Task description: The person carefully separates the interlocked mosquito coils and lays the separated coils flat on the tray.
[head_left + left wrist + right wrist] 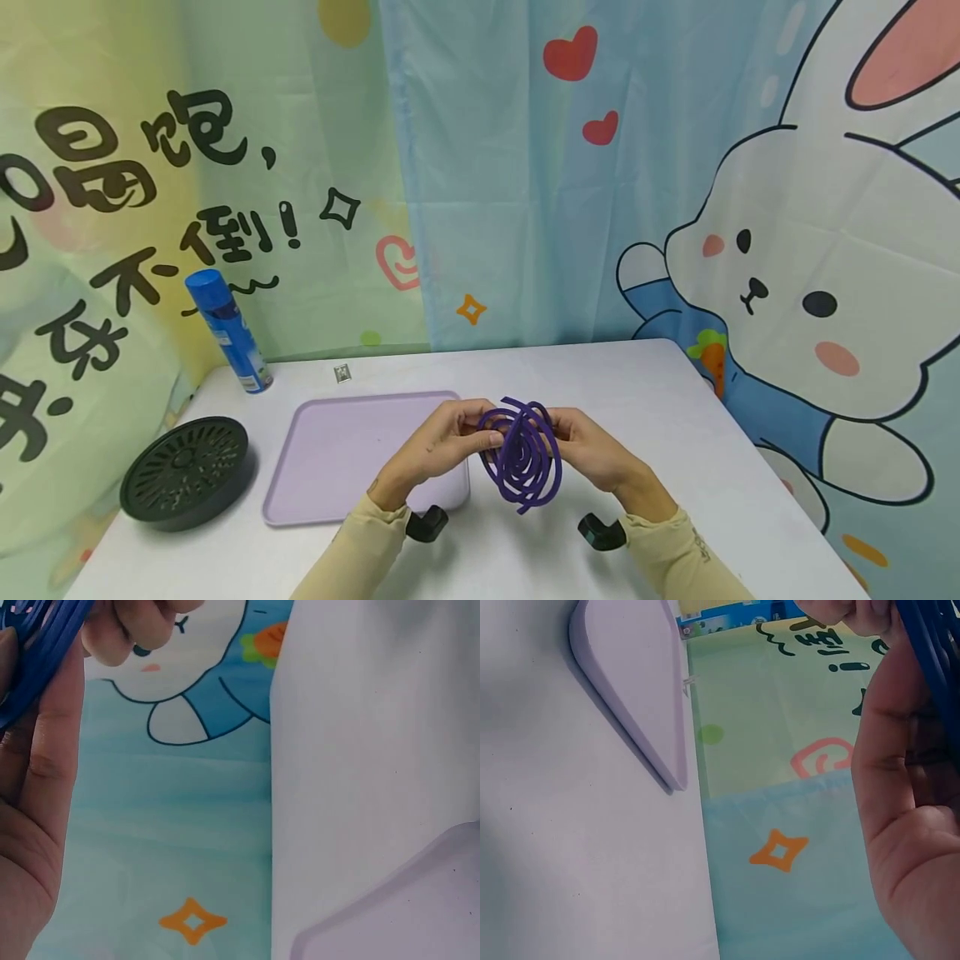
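Note:
A purple coil of cord [522, 462], wound in several loose loops, is held up above the table between both hands. My left hand [447, 442] pinches its left side, the thumb lying across the front of the loops. On the other side my right hand [596, 446] grips the coil's right edge, its fingertips partly hidden behind the loops. In the left wrist view the coil [45, 652] looks blue and sits at the upper left corner against the fingers. The right wrist view catches only a strip of the coil [934, 660] at its right edge.
A light purple tray [337, 458] lies left of the hands. Farther left sits a round black slotted dish [187, 467]. A blue spray can [228, 331] stands at the back left, and a small silvery piece [342, 372] lies behind the tray. A printed curtain [517, 208] hangs behind the white table [675, 417].

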Demonstrator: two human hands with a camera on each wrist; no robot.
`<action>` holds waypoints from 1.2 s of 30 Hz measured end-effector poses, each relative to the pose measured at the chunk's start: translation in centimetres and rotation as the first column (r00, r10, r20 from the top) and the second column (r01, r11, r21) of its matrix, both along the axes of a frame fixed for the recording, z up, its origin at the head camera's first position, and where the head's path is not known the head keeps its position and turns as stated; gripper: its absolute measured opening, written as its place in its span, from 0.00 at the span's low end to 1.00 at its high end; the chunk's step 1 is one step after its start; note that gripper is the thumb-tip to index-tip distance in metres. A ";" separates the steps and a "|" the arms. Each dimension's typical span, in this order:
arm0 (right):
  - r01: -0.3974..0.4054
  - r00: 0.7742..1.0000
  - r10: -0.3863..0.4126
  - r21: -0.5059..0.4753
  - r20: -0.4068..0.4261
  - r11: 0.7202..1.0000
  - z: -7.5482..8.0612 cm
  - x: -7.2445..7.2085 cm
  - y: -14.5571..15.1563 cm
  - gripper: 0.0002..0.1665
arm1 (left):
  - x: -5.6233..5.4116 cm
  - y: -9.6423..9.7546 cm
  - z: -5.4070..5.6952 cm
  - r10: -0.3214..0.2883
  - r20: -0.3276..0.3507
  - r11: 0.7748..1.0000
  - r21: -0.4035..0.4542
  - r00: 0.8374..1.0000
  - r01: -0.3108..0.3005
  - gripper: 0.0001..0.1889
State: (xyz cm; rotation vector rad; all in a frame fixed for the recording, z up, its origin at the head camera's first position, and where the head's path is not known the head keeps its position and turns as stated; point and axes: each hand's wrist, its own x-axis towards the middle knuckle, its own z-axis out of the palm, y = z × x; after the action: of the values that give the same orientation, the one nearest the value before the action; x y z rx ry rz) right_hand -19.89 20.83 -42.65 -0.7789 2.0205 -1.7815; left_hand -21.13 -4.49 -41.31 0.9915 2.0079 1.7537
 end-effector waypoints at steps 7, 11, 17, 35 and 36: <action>-0.025 1.000 0.024 -0.034 -0.018 0.999 -0.6 -0.2 -0.1 0.13 | -0.1 0.0 -0.4 0.004 0.042 1.000 0.019 0.999 -0.005 0.06; -0.033 0.999 0.033 -0.040 -0.004 0.999 -0.8 -0.1 -0.4 0.10 | 0.0 0.1 -0.6 0.002 0.063 1.000 0.022 0.998 -0.003 0.06; -0.007 1.000 0.007 -0.016 0.015 1.000 -0.4 0.1 -0.9 0.13 | 0.0 0.2 -0.5 -0.044 0.074 0.998 0.052 0.996 0.040 0.08; 0.021 0.999 -0.021 -0.010 0.029 1.000 -0.3 0.3 -0.8 0.14 | -0.2 0.0 -0.7 -0.081 0.033 0.995 0.060 0.996 0.078 0.07; 0.023 0.999 -0.022 -0.008 0.031 1.000 -0.3 0.3 -0.8 0.15 | -0.2 -0.1 -0.7 -0.083 0.030 0.995 0.065 0.996 0.081 0.06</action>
State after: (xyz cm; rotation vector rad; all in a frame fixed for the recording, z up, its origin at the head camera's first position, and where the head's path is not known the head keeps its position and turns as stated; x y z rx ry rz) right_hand -19.55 20.03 -42.92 -0.7297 2.0111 -1.8042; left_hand -21.29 -4.57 -42.00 1.0425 1.8754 1.7887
